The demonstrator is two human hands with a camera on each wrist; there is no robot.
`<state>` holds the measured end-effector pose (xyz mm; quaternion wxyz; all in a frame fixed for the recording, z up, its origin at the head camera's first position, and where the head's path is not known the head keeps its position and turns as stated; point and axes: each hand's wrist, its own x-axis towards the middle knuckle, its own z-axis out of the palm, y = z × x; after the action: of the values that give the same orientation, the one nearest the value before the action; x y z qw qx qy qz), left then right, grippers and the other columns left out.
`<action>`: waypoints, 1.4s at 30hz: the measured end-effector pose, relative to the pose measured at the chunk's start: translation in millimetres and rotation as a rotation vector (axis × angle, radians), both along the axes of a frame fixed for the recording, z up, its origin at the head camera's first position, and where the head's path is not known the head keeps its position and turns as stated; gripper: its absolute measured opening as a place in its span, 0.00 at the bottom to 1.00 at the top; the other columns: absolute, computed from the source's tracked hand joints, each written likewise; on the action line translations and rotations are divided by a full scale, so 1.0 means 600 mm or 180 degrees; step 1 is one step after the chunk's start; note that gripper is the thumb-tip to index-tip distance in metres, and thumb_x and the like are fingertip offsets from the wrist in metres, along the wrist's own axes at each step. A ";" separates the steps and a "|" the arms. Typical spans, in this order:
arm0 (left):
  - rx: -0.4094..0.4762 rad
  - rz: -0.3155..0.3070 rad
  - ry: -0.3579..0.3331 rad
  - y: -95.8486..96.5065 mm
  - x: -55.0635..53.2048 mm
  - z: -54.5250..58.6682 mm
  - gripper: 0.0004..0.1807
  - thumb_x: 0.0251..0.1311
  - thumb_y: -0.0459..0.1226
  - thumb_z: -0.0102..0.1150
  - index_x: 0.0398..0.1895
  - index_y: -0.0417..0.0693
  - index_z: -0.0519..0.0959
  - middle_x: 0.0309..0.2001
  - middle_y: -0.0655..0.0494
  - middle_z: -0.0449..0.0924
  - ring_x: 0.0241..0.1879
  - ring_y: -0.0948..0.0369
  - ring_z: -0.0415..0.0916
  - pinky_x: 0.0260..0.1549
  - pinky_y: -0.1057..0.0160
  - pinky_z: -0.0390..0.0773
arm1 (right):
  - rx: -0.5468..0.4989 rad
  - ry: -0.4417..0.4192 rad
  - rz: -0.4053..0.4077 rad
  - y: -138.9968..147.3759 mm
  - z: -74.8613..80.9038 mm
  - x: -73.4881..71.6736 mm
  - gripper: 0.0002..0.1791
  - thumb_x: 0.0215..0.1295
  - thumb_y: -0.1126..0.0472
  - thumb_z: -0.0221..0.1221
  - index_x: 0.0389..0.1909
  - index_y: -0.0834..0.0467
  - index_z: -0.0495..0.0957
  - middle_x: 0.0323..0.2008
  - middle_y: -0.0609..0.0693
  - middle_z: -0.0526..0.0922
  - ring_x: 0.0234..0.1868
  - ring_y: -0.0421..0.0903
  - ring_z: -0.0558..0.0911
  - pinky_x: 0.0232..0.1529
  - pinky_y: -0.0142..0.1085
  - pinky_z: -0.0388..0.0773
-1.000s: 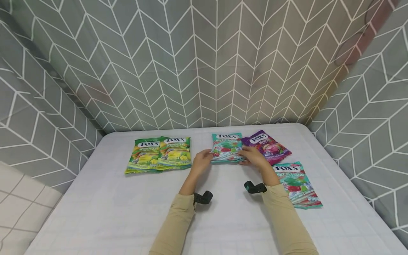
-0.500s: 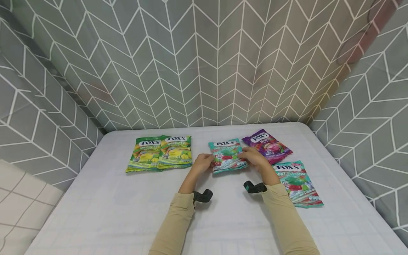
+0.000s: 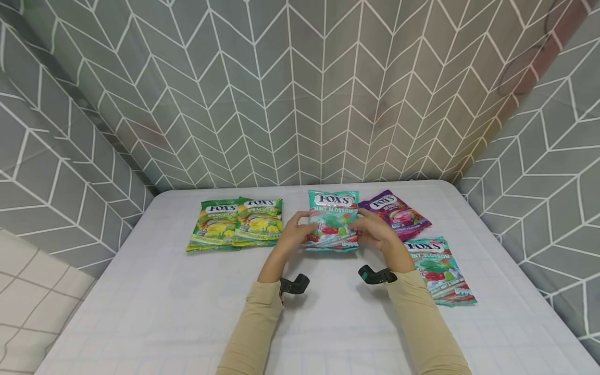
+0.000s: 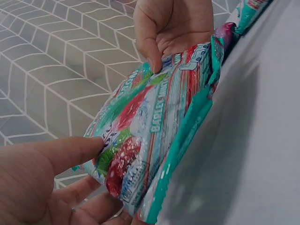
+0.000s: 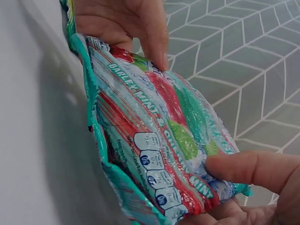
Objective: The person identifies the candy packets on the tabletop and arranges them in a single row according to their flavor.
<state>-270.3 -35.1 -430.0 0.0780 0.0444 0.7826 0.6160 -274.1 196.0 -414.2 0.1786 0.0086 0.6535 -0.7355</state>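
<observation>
Both hands hold a teal Mint Blossom candy bag (image 3: 333, 219) between them, tipped up at the middle back of the table. My left hand (image 3: 294, 233) pinches its left side, thumb on the printed front and fingers behind, as the left wrist view shows. On the other side my right hand (image 3: 372, 229) grips the bag the same way, its thumb (image 5: 253, 168) pressing the front in the right wrist view. Just beyond the right hand lies a purple berries candy bag (image 3: 396, 213), partly covered. A second Mint Blossom bag (image 3: 440, 273) lies nearer, partly behind the right forearm.
Two green Spring Tea candy bags, a left one (image 3: 213, 226) and an overlapping right one (image 3: 259, 224), lie at the back left. The white-covered table (image 3: 187, 307) ends at a grey patterned curtain (image 3: 309, 104).
The held Mint Blossom bag first came nearer and tilted, then straightened and rose to face me more upright. Both hands moved with it. The other bags kept their places.
</observation>
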 end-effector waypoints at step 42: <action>-0.0025 -0.0330 0.0037 -0.046 0.034 0.090 0.25 0.65 0.39 0.60 0.63 0.38 0.72 0.51 0.46 0.81 0.48 0.54 0.80 0.50 0.50 0.75 | -0.0102 0.0721 0.0273 -0.020 0.091 0.049 0.30 0.68 0.69 0.55 0.69 0.67 0.59 0.48 0.49 0.82 0.47 0.46 0.82 0.48 0.40 0.77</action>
<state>-250.1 -62.5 -376.0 0.1055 0.0881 0.7821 0.6078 -244.7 184.2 -359.4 0.1351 -0.1054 0.6575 -0.7338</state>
